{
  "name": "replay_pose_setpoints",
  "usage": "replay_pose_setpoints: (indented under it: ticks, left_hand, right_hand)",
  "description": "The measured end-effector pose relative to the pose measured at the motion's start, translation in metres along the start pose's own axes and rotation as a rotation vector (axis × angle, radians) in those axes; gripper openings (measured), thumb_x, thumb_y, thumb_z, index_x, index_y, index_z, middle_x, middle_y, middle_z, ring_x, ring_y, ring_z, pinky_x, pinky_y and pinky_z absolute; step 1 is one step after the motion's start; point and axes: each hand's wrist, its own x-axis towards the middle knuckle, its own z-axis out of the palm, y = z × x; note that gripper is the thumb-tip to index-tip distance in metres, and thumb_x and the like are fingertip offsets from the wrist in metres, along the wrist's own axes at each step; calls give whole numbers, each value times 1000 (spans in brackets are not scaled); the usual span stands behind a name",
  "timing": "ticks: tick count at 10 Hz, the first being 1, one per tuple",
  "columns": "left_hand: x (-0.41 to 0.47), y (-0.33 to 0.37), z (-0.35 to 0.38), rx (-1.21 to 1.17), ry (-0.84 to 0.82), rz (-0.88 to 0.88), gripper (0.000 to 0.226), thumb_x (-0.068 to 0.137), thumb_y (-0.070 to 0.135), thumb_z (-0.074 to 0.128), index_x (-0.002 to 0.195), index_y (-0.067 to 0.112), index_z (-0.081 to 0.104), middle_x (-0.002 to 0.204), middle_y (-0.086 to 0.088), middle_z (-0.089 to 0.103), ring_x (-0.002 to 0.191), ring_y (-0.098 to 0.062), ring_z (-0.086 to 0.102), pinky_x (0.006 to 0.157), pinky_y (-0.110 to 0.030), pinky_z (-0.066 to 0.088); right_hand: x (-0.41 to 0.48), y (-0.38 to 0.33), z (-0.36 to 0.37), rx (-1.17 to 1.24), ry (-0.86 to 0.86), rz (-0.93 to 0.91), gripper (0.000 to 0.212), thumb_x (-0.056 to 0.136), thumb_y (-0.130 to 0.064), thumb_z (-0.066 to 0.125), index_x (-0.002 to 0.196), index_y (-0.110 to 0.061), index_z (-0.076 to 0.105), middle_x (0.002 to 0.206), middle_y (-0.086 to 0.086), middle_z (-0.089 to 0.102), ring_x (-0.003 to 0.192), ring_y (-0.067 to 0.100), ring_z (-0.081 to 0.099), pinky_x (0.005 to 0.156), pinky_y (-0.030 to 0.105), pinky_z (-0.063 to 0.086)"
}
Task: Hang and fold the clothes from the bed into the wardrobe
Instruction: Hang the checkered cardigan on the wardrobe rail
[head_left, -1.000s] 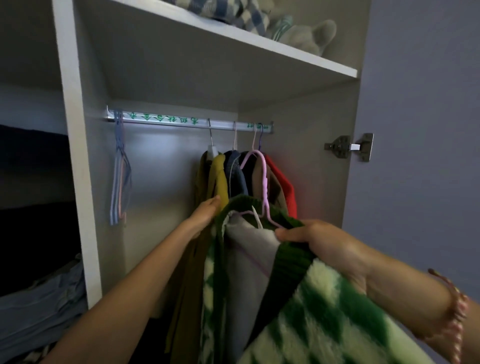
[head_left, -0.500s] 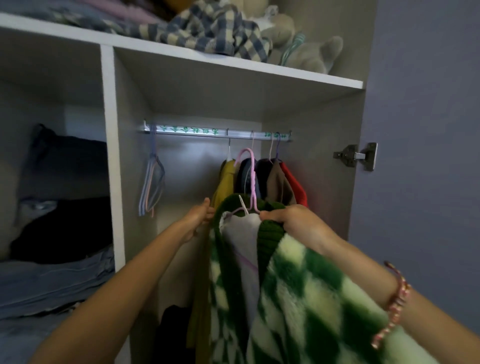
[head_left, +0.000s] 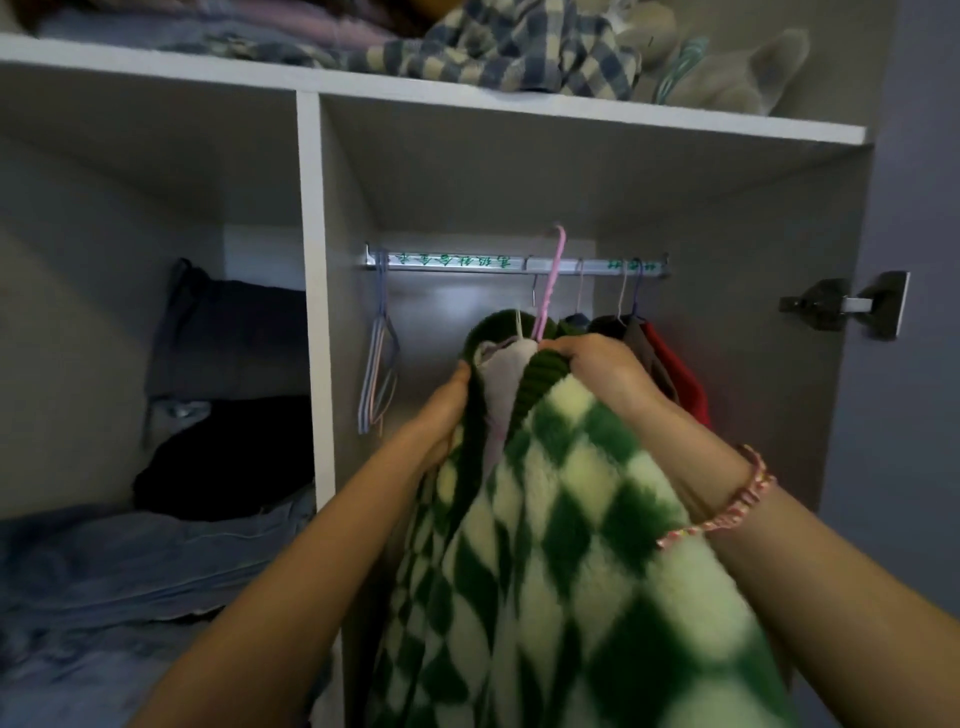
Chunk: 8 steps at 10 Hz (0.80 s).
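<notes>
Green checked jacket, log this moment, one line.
green checked jacket on pink hanger | hook above rail | left hand, right hand: gripping jacket

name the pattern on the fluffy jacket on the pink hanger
Green-and-cream diamond check on the fluffy jacket; head view.

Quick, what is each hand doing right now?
Left hand: grips the left edge of the green checked jacket.
Right hand: grips the jacket's collar by the pink hanger.

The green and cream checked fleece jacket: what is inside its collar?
A grey lining and a thin pink hanger, hook sticking up above. The jacket covers the hanger's shoulders.
</notes>
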Motion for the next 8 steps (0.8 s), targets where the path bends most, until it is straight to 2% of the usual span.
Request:
replay_pose_setpoints:
  ticks: [1, 2, 3, 4, 5, 6, 7, 8]
  left_hand:
    - [16, -2, 6, 138, 13, -36, 61, 97, 52, 29, 131, 6, 51, 130, -15, 55, 115, -30, 55, 101, -42, 44]
    - [31, 1, 14, 212, 5, -50, 63, 96, 52, 29, 133, 6, 49, 134, -16, 51, 120, -32, 52, 103, -38, 41]
    - [56, 6, 21, 139, -5, -48, 58, 96, 49, 38, 125, 3, 55, 128, -20, 56, 111, -31, 57, 88, -35, 49]
    - [66, 15, 20, 10, -8, -33, 47, 99, 41, 36, 109, 3, 60, 104, -16, 62, 76, -26, 58, 58, -28, 45]
    - [86, 30, 18, -37, -38, -38, 44, 101, 36, 31, 79, 10, 58, 74, -12, 56, 61, -20, 50, 51, -26, 41]
    - [98, 51, 23, -21, -27, 16, 36, 100, 35, 34, 86, 15, 61, 75, -12, 56, 69, -22, 53, 63, -28, 44]
    - [116, 70, 28, -28, 6, 55, 32, 99, 35, 37, 85, 15, 58, 74, -11, 54, 68, -21, 53, 59, -27, 43]
    - [133, 81, 32, 2, 64, 70, 41, 97, 38, 37, 108, 4, 58, 86, -17, 59, 86, -26, 59, 66, -26, 45]
  right_hand:
    - [37, 38, 24, 54, 87, 90, 35, 98, -10, 37, 126, 1, 54, 132, 20, 52, 123, 31, 47, 79, 22, 36]
    - [53, 40, 29, 153, 119, 194, 33, 95, -11, 45, 120, 7, 57, 116, 23, 61, 94, 26, 60, 46, 14, 41]
    - [82, 40, 46, 294, 140, 141, 34, 92, -4, 50, 123, 10, 54, 83, 14, 60, 57, 7, 49, 35, 5, 33]
    - [111, 36, 64, 352, 127, 186, 48, 92, -3, 51, 138, 5, 38, 106, 17, 59, 61, 6, 55, 40, 2, 34]
    - [147, 39, 85, 360, 157, 246, 48, 90, -4, 51, 136, 3, 38, 114, 17, 58, 101, 29, 60, 78, 20, 48]
    - [174, 32, 89, 369, 155, 256, 23, 92, -3, 45, 115, -1, 50, 105, 18, 58, 110, 31, 56, 87, 29, 45]
    - [206, 18, 81, 264, 176, 217, 31, 97, -12, 42, 118, 7, 54, 120, 21, 58, 113, 32, 55, 81, 29, 43]
    - [239, 8, 77, 225, 206, 170, 33, 97, -12, 44, 120, 9, 55, 125, 23, 56, 116, 35, 53, 91, 34, 42]
